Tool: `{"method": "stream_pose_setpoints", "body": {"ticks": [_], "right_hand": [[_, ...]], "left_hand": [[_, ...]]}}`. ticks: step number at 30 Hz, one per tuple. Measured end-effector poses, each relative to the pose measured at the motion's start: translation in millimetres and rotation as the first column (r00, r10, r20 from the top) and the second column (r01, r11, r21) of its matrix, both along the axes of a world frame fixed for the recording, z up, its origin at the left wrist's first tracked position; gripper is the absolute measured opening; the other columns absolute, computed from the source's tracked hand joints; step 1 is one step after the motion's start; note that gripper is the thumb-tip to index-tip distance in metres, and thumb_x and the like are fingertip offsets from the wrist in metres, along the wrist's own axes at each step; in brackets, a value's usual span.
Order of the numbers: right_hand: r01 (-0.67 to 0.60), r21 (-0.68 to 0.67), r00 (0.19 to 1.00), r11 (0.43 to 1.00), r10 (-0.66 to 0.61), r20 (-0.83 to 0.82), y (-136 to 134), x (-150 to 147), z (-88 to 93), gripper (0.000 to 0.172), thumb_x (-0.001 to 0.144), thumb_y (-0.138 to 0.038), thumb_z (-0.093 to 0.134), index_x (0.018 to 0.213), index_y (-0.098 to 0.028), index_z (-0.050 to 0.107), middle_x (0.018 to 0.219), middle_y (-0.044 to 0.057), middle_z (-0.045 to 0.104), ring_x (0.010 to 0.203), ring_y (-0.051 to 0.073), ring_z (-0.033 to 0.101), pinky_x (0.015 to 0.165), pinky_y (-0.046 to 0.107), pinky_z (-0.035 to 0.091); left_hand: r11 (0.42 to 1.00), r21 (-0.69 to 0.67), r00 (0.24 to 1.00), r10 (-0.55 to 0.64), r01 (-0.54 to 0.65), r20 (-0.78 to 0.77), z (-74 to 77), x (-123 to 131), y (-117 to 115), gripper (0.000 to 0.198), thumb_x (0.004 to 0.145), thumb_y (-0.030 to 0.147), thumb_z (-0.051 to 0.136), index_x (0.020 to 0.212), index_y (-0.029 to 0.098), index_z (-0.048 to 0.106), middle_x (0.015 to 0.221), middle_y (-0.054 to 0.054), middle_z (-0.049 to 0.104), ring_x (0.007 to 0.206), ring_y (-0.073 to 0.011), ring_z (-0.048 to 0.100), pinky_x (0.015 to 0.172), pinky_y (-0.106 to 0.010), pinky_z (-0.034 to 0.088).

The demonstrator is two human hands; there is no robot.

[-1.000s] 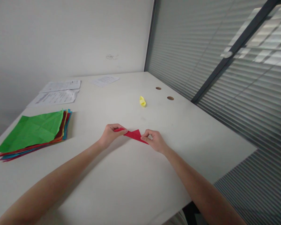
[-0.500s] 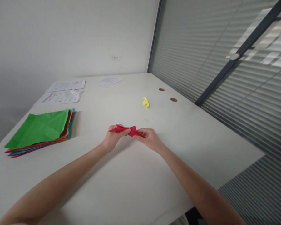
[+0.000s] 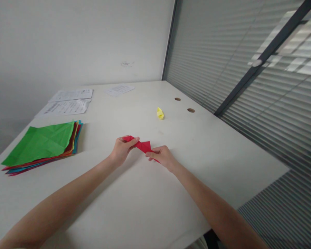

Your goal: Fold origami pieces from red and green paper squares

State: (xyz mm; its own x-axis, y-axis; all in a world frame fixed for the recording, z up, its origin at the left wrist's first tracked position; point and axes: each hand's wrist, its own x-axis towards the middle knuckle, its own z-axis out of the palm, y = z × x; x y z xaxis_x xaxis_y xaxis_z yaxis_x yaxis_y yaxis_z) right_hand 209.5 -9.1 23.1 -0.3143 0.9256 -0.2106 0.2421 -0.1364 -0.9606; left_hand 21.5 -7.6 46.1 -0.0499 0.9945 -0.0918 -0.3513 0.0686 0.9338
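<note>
Left grip (image 3: 121, 149) and right grip (image 3: 163, 157) pinch one red paper (image 3: 144, 146) (one yellow piece (image 3: 160, 113) beyond).

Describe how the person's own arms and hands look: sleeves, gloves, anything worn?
The left hand and right hand are ungloved, with no rings visible. The left forearm and right forearm are uncovered by sleeves; no watch, bracelet, cable or marking shows on them.

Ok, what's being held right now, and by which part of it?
The folded red paper: the left hand pinches its left part, the right hand its right part.
</note>
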Motion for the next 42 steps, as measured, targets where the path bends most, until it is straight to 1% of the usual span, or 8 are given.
{"method": "stream_pose_setpoints", "body": {"ticks": [8, 12, 15, 22, 28, 33, 39, 42], "right_hand": [[0.025, 0.006, 0.999, 1.0, -0.025, -0.021, 1.7, 1.2, -5.2, 0.029, 0.062, -0.044, 0.077, 0.064, -0.015, 0.074, 0.053, 0.002, 0.064, 0.048, 0.009, 0.047, 0.049, 0.023, 0.035], [0.029, 0.018, 0.999, 0.999, -0.028, -0.036, -0.7, -0.5, -5.2, 0.035, 0.063, -0.049, 0.076, 0.063, -0.014, 0.072, 0.052, 0.002, 0.064, 0.046, 0.008, 0.044, 0.047, 0.024, 0.032], [0.02, 0.028, 0.999, 0.999, -0.018, -0.044, -1.8, -1.0, -6.1, 0.037, 0.064, -0.051, 0.074, 0.065, -0.014, 0.073, 0.054, 0.003, 0.065, 0.048, 0.009, 0.046, 0.048, 0.024, 0.032], [-0.034, 0.05, 0.999, 0.998, 0.035, -0.014, 0.8, 1.4, -15.8, 0.036, 0.066, -0.051, 0.073, 0.06, -0.016, 0.071, 0.057, 0.005, 0.066, 0.051, 0.012, 0.052, 0.05, 0.025, 0.034], [-0.051, 0.076, 0.997, 0.996, 0.055, -0.061, -2.2, 1.9, -8.0, 0.04, 0.064, -0.055, 0.074, 0.067, -0.015, 0.073, 0.07, 0.007, 0.072, 0.063, 0.016, 0.06, 0.057, 0.027, 0.041], [-0.052, 0.128, 0.997, 0.99, 0.058, -0.045, -2.5, 2.9, -7.7, 0.041, 0.072, -0.055, 0.067, 0.056, -0.017, 0.068, 0.061, 0.005, 0.067, 0.064, 0.017, 0.06, 0.055, 0.026, 0.038], [-0.099, 0.132, 0.993, 0.986, 0.107, -0.051, -3.1, 0.6, -13.4, 0.041, 0.07, -0.054, 0.068, 0.051, -0.018, 0.065, 0.056, 0.005, 0.064, 0.06, 0.016, 0.057, 0.055, 0.027, 0.038], [-0.098, 0.111, 0.993, 0.989, 0.105, -0.061, -4.0, -1.8, -12.7, 0.041, 0.069, -0.055, 0.068, 0.054, -0.017, 0.067, 0.058, 0.005, 0.065, 0.062, 0.016, 0.057, 0.055, 0.027, 0.038]], "left_hand": [[0.999, 0.033, 0.999, 0.011, -0.01, -0.037, -7.2, 2.9, -0.9, 0.034, 0.056, 0.039, 0.086, 0.058, 0.014, 0.064, 0.061, 0.0, 0.063, 0.062, -0.0109, 0.055, 0.066, -0.027, 0.048], [0.991, 0.022, 0.983, -0.129, 0.133, -0.135, -17.2, 11.0, -10.0, 0.03, 0.06, 0.037, 0.084, 0.07, 0.013, 0.071, 0.07, -0.006, 0.07, 0.063, -0.0132, 0.059, 0.061, -0.026, 0.046], [0.98, 0.064, 0.966, -0.175, 0.19, -0.189, -20.4, 11.7, -11.8, 0.029, 0.062, 0.038, 0.083, 0.064, 0.012, 0.071, 0.063, -0.006, 0.069, 0.059, -0.0137, 0.058, 0.059, -0.027, 0.045], [0.984, 0.129, 0.982, -0.098, 0.12, -0.163, -17.1, 5.9, -4.3, 0.028, 0.064, 0.038, 0.082, 0.064, 0.013, 0.071, 0.061, -0.004, 0.066, 0.057, -0.0124, 0.055, 0.058, -0.026, 0.045], [0.981, 0.151, 0.98, -0.098, 0.125, -0.175, -16.8, 7.0, -6.0, 0.027, 0.062, 0.038, 0.083, 0.062, 0.014, 0.07, 0.062, -0.004, 0.068, 0.058, -0.0142, 0.058, 0.06, -0.029, 0.047], [0.978, 0.15, 0.985, -0.124, 0.141, -0.12, -17.3, 7.9, -7.5, 0.024, 0.066, 0.036, 0.082, 0.065, 0.014, 0.071, 0.061, -0.003, 0.066, 0.059, -0.0121, 0.056, 0.061, -0.026, 0.046], [0.908, 0.157, 0.92, -0.374, 0.389, -0.115, -21.9, 15.5, -14.5, 0.025, 0.073, 0.036, 0.078, 0.071, 0.012, 0.071, 0.066, -0.005, 0.067, 0.062, -0.0153, 0.061, 0.064, -0.029, 0.048], [0.901, 0.152, 0.912, -0.39, 0.406, -0.124, -21.4, 17.9, -17.6, 0.026, 0.075, 0.036, 0.076, 0.067, 0.012, 0.069, 0.063, -0.006, 0.066, 0.061, -0.0161, 0.061, 0.063, -0.03, 0.047]]}}
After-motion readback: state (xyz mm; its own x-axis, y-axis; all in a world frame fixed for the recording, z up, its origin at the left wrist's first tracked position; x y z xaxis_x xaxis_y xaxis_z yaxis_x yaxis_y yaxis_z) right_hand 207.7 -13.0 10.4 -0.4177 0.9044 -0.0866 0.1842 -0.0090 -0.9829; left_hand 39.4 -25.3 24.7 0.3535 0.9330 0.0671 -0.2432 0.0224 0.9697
